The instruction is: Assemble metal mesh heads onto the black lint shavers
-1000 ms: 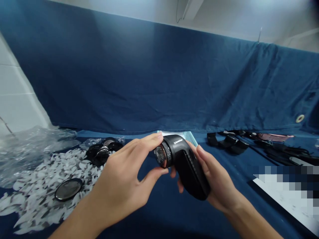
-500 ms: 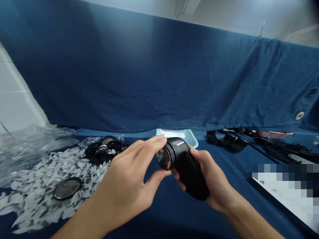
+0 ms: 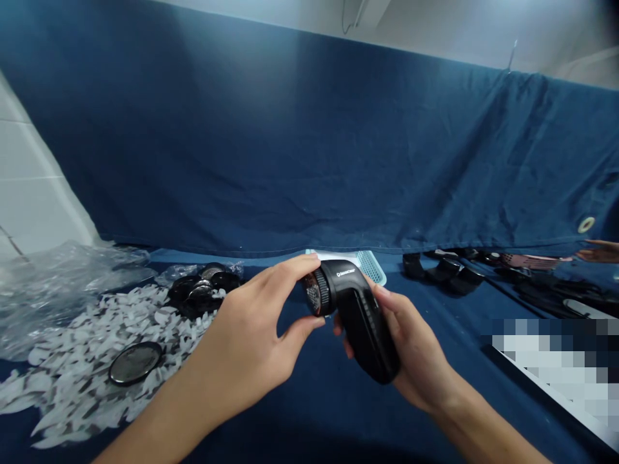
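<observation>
A black fabric shaver [image 3: 368, 325] is held up in front of me, its round perforated metal head [image 3: 314, 293] facing left. My right hand [image 3: 411, 341] wraps its handle from the right side. With thumb below and fingers above, my left hand [image 3: 261, 316] pinches the ribbed ring [image 3: 325, 287] around that head. White lettering shows on top of the body. Part of the handle's far side is hidden by my right fingers.
At left lie a heap of pale cut pieces [image 3: 87, 361], a round black-rimmed mesh disc [image 3: 136, 363], several black round parts [image 3: 193, 293] and clear plastic bags [image 3: 58, 290]. A light-blue basket [image 3: 374, 267] stands behind. Right are black parts [image 3: 459, 277] and another person's hand [image 3: 599, 251].
The shaver has tilted slightly, its head turning more to the left and its handle more upright. Both hands keep hold of it. Another person's hand has come in at the right edge.
</observation>
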{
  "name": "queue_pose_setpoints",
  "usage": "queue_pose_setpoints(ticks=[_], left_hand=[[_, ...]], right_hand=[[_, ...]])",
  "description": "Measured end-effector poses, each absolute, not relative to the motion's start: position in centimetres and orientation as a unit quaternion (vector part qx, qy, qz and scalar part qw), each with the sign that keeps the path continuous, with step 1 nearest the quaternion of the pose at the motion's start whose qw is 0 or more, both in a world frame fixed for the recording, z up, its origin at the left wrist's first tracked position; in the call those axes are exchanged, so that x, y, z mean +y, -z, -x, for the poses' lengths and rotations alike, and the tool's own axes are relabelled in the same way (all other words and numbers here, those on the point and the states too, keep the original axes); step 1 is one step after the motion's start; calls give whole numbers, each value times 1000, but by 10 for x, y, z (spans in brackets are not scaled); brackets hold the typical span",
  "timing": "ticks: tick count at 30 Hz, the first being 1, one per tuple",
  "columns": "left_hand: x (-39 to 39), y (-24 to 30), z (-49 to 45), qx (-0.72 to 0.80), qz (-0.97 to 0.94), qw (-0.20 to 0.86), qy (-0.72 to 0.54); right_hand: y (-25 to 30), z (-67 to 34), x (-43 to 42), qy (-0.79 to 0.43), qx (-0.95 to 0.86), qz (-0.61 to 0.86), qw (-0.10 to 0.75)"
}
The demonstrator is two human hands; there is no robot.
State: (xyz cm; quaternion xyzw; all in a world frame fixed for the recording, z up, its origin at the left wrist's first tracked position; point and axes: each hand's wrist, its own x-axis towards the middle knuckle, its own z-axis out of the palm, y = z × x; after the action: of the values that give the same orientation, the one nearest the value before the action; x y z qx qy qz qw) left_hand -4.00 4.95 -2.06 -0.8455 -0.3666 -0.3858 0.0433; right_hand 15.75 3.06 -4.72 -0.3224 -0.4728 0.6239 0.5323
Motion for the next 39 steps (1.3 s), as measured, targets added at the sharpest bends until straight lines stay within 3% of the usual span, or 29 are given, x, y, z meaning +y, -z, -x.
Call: queue_pose_setpoints(ticks=[10,17,23,29,34,39], left_hand=[[40,15,38,-342,840,63,416],[33,14,31,-271,847,52,455],[35,11,35,-229,878,-70,415],[42,7,39,-199,890,-210,353],[50,8,38,-137,881,-307,333],[53,9,38,-98,879,-348,312]], right_hand=[[46,-160,35,-696,-440,247,511],[64,-158,45,-838,-353,142,391],[73,-148,38,-877,-273,205,340],[84,-144,38,-876,-244,198,366],[89,-141,38,-882,-255,228,324],[98,-138,37,-876,-278,243,312]])
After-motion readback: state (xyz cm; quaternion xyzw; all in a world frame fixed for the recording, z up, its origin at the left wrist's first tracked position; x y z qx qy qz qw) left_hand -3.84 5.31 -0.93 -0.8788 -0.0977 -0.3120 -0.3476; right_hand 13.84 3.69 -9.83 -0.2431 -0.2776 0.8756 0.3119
